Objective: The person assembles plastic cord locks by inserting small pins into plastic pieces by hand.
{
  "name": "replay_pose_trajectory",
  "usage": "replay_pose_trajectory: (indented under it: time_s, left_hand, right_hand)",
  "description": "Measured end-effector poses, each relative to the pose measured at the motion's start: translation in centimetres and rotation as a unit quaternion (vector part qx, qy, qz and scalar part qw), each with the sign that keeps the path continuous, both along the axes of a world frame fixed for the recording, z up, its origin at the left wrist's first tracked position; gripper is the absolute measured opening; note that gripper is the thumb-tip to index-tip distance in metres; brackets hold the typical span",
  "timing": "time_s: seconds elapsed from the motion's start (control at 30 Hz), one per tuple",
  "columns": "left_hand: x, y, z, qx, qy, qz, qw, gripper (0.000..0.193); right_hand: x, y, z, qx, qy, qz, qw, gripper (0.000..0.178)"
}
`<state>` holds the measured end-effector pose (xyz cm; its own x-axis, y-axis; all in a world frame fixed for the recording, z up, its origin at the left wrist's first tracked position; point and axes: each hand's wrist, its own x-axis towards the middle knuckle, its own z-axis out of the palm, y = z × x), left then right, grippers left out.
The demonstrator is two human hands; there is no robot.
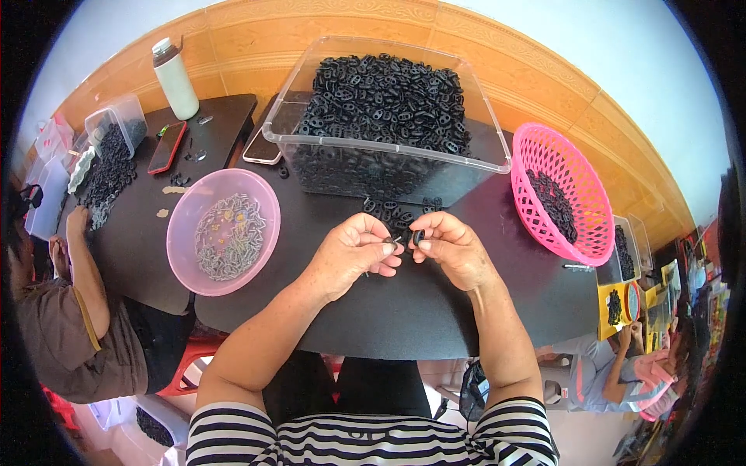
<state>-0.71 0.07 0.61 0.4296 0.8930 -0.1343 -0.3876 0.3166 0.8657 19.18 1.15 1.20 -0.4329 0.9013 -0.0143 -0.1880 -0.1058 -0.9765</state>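
Over the dark table, my left hand (359, 255) is closed in a pinch on a small thin piece, dark with a light tip; its exact kind is too small to tell. Close to its right, my right hand (451, 250) pinches a small black oval piece (419, 236) between thumb and forefinger. The two pieces are nearly touching. Behind my hands lie loose black two-hole pieces (386, 211), partly hidden by my fingers. They lie in front of a clear plastic bin (350, 167) heaped with the same kind. A pink bowl (180, 252) to the left holds many small grey pieces.
A pink mesh basket (598, 225) with black pieces stands at right. A phone (263, 149) lies beside the bin. On the left table are a red-edged phone (167, 147), a white bottle (177, 84) and a black pile (113, 167). People sit at both sides.
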Motion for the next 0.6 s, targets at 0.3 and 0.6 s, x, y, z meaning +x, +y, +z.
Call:
replay_pose_trajectory:
  time_s: [0.3, 0.6]
  left_hand:
    - [-0.2, 0.0, -0.3, 0.003, -0.006, 0.0, 1.0, 0.012]
    - [0.0, 0.1, -0.3, -0.004, 0.002, 0.0, 1.0, 0.011]
  right_hand:
    - [-0.6, -0.2, 0.6, -0.07, 0.04, -0.03, 0.996, 0.02]
    - [0.0, 0.3, 0.0, -0.006, -0.117, -0.117, 0.986, 0.014]
